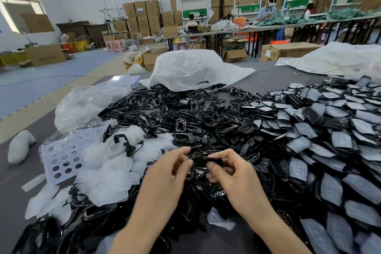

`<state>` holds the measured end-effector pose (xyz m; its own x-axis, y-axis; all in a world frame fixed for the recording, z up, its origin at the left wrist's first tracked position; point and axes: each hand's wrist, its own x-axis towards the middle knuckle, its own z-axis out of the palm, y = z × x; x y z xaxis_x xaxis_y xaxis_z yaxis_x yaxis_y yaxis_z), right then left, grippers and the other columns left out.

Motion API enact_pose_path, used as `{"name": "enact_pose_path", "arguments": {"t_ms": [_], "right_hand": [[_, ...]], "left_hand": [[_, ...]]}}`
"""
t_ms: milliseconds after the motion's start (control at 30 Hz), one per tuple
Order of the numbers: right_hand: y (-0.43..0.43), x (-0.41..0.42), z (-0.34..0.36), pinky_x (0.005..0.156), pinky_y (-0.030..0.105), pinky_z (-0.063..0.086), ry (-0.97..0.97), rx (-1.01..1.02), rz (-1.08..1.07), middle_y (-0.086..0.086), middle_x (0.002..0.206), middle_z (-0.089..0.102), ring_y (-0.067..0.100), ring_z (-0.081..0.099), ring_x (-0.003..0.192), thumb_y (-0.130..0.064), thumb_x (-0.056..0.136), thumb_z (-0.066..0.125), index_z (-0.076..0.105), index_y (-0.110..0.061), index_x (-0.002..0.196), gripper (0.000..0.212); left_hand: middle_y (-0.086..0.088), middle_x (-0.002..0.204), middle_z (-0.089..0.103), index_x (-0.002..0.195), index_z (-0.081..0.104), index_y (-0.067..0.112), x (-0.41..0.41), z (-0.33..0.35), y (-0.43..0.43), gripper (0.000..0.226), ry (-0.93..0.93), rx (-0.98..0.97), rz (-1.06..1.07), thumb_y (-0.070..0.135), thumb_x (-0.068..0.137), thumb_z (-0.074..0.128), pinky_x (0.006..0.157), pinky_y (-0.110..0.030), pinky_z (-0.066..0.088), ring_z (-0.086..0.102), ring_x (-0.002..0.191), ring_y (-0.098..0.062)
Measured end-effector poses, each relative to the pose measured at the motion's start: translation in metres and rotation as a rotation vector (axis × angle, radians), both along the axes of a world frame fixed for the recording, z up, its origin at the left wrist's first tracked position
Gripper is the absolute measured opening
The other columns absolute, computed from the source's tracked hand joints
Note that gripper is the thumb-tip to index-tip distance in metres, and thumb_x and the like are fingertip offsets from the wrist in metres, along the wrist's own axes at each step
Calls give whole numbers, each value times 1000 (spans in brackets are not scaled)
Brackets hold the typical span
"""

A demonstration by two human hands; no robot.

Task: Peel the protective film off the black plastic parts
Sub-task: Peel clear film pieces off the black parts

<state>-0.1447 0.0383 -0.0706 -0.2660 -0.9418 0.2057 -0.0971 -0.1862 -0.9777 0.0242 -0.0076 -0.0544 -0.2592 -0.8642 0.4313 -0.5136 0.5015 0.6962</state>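
Observation:
Both hands meet over the middle of the table and hold one small black plastic part between them. My left hand pinches its left end with thumb and fingers. My right hand pinches its right end, fingers curled under it. Whether film still covers this part is unclear. A heap of black parts with whitish film fills the right side. Bare black frames are piled in the centre and behind. Peeled white film pieces lie in a heap on the left.
A perforated lilac plastic tray sits under clear plastic at the left. Large clear bags lie at the back of the grey table. Cardboard boxes, long tables and seated people fill the hall beyond.

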Motion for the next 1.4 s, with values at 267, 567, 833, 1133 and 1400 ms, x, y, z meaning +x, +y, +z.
{"name": "enact_pose_path", "arguments": {"t_ms": [267,567,833,1133,1400], "right_hand": [[-5,-9,-5,70,17,56,-113,-1,-156,-12,87,72,13,75,77,-13,94,69,69,-26,95,13],[-6,-11,-5,67,15,55,-145,1,-176,-11,87,73,13,75,77,-12,95,68,69,-25,97,13],[-10,-11,-1,66,20,58,-556,41,-100,11,88,72,25,77,80,-3,91,69,71,-9,99,10],[-7,-14,4,65,24,59,-692,88,-13,17,90,75,26,77,81,1,91,67,69,-5,103,13],[0,-2,4,73,26,60,-517,139,122,15,91,77,27,76,89,-14,84,76,66,-7,106,25]], "left_hand": [[5,121,50,129,55,29,57,13,-73,30,-756,53,297,39,101,49,74,-34,45,55,111,-19],[6,103,64,105,54,24,60,13,-60,10,-688,-154,306,30,103,46,90,-35,41,54,104,-22],[5,69,63,95,61,43,1,30,1,20,310,48,-27,25,98,57,55,-14,46,57,57,-5],[16,89,73,91,75,45,-20,3,21,35,278,223,-200,12,94,65,74,-7,44,65,83,4],[15,96,65,86,64,40,-19,-7,15,21,297,58,32,20,89,71,73,-17,49,65,91,-6]]}}
